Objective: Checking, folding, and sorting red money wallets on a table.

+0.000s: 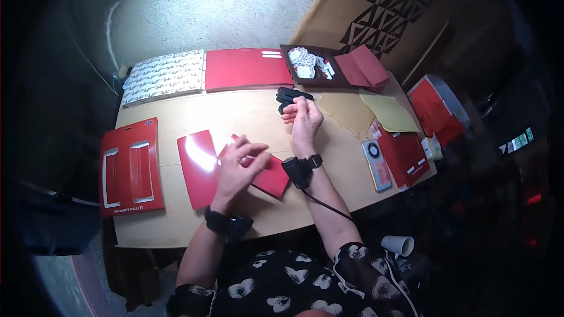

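My left hand (239, 167) hovers over or rests on a folded red paper piece (273, 177), fingers apart and slightly blurred; whether it presses down I cannot tell. Just left of it lies a flat, glossy red paper sheet (198, 167). Farther up the table, my right hand (305, 120) is closed, its thumb and fingers curled together beside a small black object (288, 98). Part of that object is behind the fingers, and its kind is unclear. Anything between these fingertips is hidden.
At the left edge lies a red wallet package (132, 170) with cut-out windows. Along the back are a patterned box (164, 76), a red folder (247, 69) and a dark tray (308, 67) with silvery-white items. At right are a yellow sheet (389, 113), a phone (376, 164) and a red packet (408, 152).
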Demonstrator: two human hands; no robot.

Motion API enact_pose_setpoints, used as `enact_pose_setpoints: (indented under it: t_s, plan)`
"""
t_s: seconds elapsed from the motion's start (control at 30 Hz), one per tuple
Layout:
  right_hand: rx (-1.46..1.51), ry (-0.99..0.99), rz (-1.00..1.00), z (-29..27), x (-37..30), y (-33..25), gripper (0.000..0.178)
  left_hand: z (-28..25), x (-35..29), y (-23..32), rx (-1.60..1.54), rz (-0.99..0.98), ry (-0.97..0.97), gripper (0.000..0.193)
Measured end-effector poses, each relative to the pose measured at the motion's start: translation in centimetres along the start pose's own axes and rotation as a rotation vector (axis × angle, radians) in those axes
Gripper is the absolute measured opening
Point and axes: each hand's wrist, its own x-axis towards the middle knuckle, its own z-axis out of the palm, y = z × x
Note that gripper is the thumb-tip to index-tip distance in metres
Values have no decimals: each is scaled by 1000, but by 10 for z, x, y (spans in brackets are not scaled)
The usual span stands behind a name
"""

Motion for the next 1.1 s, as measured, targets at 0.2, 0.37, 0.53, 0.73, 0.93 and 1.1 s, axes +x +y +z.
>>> enact_pose_setpoints:
  t_s: [0.2,0.37,0.53,0.73,0.93,1.1]
  plan:
    - [3,-20,-298,39,-6,-18,27,17,-8,6,141,8,-113,58]
    - [120,-18,-184,50,-11,-35,23,13,-2,-1,-78,-109,-227,54]
    - [990,-57,592,39,3,-5,21,3,0,12,-152,-209,-216,48]
    - [520,-130,279,42,-29,-9,18,10,-6,-5,-81,-136,-238,45]
    - [-166,-407,-254,35,-34,-23,23,11,-5,0,-61,-1,-227,51]
    - [-193,-442,-29,19,-20,-16,24,4,-3,-4,-149,-121,-332,50]
